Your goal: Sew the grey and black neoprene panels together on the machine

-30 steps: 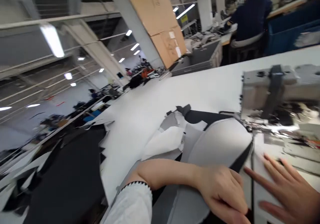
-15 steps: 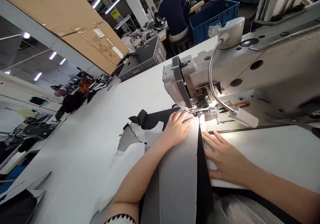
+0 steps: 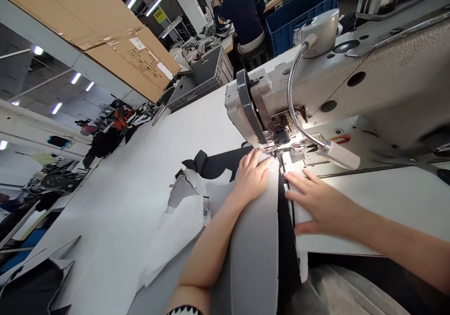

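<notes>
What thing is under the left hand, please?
Under the left hand lies grey fabric, with black fabric showing along its right edge. The palm and fingers hide the patch directly beneath.

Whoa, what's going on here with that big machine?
Someone is at a sewing machine. Their left hand is spread on the gray cloth, close to the needle area. Their right hand is open, with fingertips by the edge of the black cloth. A little lamp hangs close by. Farther back, another person sits facing away.
</notes>
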Action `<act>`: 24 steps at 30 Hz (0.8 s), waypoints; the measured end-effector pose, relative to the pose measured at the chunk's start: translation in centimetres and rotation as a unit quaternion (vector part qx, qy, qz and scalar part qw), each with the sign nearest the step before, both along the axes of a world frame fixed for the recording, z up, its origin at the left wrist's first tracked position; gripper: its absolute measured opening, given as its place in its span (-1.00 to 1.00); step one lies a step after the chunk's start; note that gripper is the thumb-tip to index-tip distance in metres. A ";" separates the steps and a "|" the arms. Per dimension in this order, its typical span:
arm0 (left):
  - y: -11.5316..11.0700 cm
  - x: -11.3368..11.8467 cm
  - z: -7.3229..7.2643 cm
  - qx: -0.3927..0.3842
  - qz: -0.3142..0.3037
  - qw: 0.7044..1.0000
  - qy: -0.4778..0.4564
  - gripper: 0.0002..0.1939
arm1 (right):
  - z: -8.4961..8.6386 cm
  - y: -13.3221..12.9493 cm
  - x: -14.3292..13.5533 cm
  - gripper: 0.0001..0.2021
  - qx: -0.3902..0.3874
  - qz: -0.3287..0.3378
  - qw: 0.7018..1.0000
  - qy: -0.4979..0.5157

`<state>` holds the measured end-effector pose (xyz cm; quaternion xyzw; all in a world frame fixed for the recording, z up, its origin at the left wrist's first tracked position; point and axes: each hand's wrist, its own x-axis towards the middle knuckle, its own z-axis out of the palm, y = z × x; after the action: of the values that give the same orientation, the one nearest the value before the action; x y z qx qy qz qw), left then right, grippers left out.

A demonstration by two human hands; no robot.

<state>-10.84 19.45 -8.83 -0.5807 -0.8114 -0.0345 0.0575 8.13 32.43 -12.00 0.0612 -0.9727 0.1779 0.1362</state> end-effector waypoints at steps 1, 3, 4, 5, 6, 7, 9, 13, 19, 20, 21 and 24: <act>0.0 0.0 0.0 0.002 0.001 1.000 0.001 -0.59 | 0.0 -0.4 0.3 -0.34 -0.004 0.011 1.000 -0.002; 0.0 0.1 0.1 0.016 0.002 1.000 0.005 -0.60 | 0.0 -1.2 0.8 -0.36 -0.015 0.016 1.000 0.000; -0.1 0.4 0.4 0.030 -0.001 1.000 0.008 -0.61 | 0.0 -1.5 1.0 -0.37 -0.017 0.011 1.000 0.005; -0.3 0.9 0.6 0.048 -0.008 0.999 0.006 -0.63 | -0.1 -1.7 1.1 -0.41 -0.017 0.008 1.000 0.009; -0.7 1.8 1.0 0.062 -0.027 0.998 0.000 -0.66 | -0.2 -1.6 1.0 -0.47 -0.016 0.008 1.000 0.018; -1.2 3.0 1.3 0.065 -0.070 0.995 -0.013 -0.67 | -0.2 -1.3 0.9 -0.56 -0.012 0.008 1.000 0.026; -2.8 6.4 1.6 0.033 -0.229 0.971 -0.059 -0.65 | -0.3 -0.2 0.3 -0.76 0.004 -0.001 0.999 0.042; -6.6 13.8 -0.1 -0.085 -0.517 0.843 -0.124 -0.69 | -0.3 2.8 -1.5 -0.75 0.041 -0.022 0.997 0.061; -8.8 16.3 -2.5 -0.211 -0.463 0.861 -0.017 -0.77 | -0.9 3.6 -1.4 -0.60 0.075 -0.018 0.995 0.068; -8.9 15.7 -1.7 -0.216 -0.475 0.852 -0.036 -0.75 | -0.9 3.2 -0.9 -0.62 0.079 -0.020 0.994 0.065; -9.1 14.9 -0.5 -0.214 -0.487 0.844 -0.065 -0.74 | -1.0 2.7 -0.4 -0.59 0.082 -0.017 0.995 0.062; -9.8 12.7 3.5 -0.187 -0.497 0.833 -0.157 -0.65 | -0.7 0.6 0.8 -0.36 0.068 0.023 0.997 0.038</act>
<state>1.86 9.62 -5.38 -0.8919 -0.4029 0.0031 -0.2053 8.97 33.06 -12.69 0.0996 -0.9750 0.1118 0.1643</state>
